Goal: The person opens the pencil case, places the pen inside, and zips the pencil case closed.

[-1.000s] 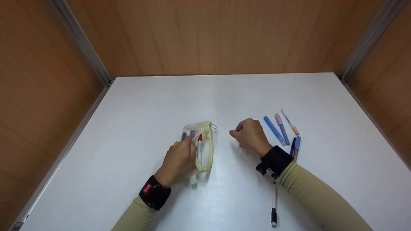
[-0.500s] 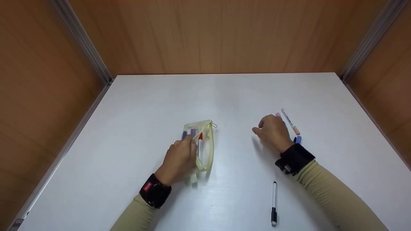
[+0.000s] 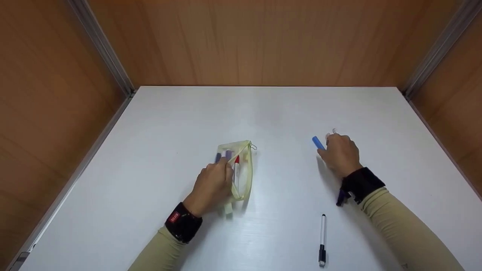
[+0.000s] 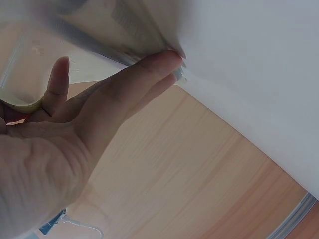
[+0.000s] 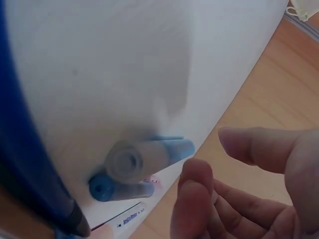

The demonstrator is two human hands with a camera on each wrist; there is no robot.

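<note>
On the white table, head view: the left hand (image 3: 212,185) grips the mesh pouch (image 3: 241,169), which holds pens; the right hand (image 3: 340,154) lies over the loose markers, a blue marker (image 3: 317,142) showing beside its fingers; a black-capped pen (image 3: 322,238) lies nearer the person.
Left wrist view: fingers (image 4: 144,74) press on the pouch fabric (image 4: 99,40).
Right wrist view: fingers (image 5: 194,199) are half curled, just beside the blue marker (image 5: 144,157), not closed around it.

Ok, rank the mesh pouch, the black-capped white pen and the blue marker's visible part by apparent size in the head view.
1. mesh pouch
2. black-capped white pen
3. blue marker, mostly hidden under the right hand
</note>
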